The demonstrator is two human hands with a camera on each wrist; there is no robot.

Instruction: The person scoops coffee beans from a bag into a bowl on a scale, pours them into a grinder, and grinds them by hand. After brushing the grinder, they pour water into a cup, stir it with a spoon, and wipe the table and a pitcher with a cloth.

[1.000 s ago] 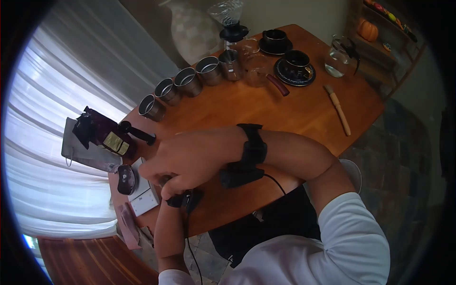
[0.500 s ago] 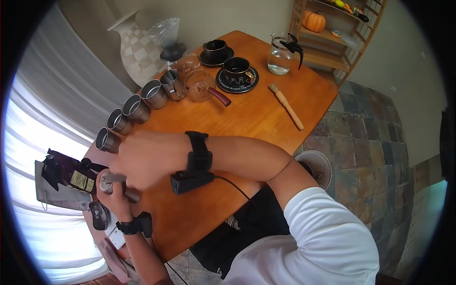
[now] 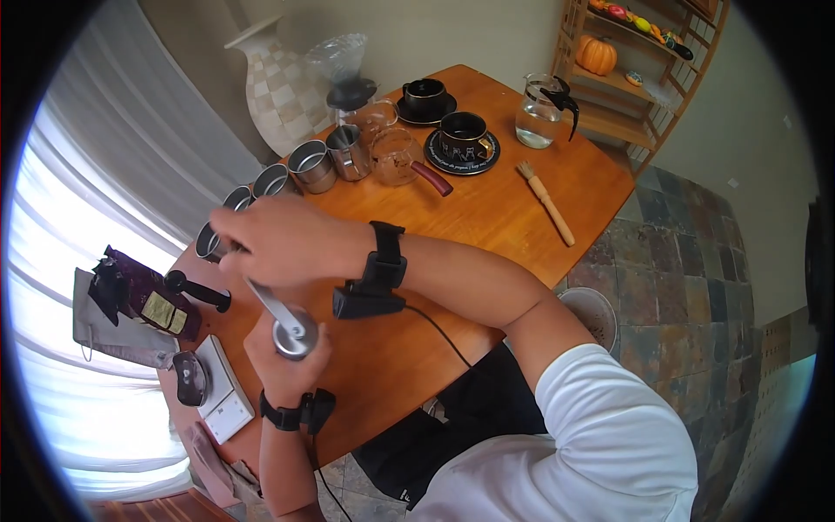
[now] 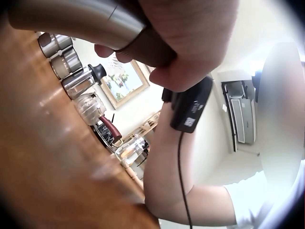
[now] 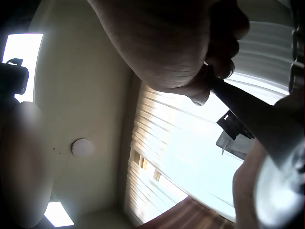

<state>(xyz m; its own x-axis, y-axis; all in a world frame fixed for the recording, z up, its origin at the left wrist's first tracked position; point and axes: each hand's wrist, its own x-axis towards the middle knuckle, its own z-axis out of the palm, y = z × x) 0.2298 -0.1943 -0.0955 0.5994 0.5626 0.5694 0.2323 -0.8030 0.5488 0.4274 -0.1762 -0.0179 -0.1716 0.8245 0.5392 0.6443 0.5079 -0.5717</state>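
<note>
In the head view my left hand (image 3: pixel 280 361) grips the metal body of a hand coffee grinder, its round silver top (image 3: pixel 294 334) facing up. The grinder's smooth body (image 4: pixel 81 19) crosses the top of the left wrist view. From that top a flat crank arm (image 3: pixel 275 306) reaches up and left to my right hand (image 3: pixel 291 242). My right fingers curl around the crank's outer end, as the right wrist view shows along the dark crank arm (image 5: pixel 252 107); the knob itself is hidden. The grinder is held over the near left part of the wooden table (image 3: pixel 383 348).
Left of the hands are a purple coffee bag (image 3: pixel 161 304), a white scale (image 3: pixel 228 404) and a dark dish (image 3: pixel 190 379). Several metal cups (image 3: pixel 313 167) line the back edge, near a glass server (image 3: pixel 396 158), black cup (image 3: pixel 464 137), water jug (image 3: pixel 539 113) and wooden brush (image 3: pixel 550 207).
The crank arm has swung round, from pointing right half a second ago to pointing up and left now, with the right hand following it. The head view has also shifted.
</note>
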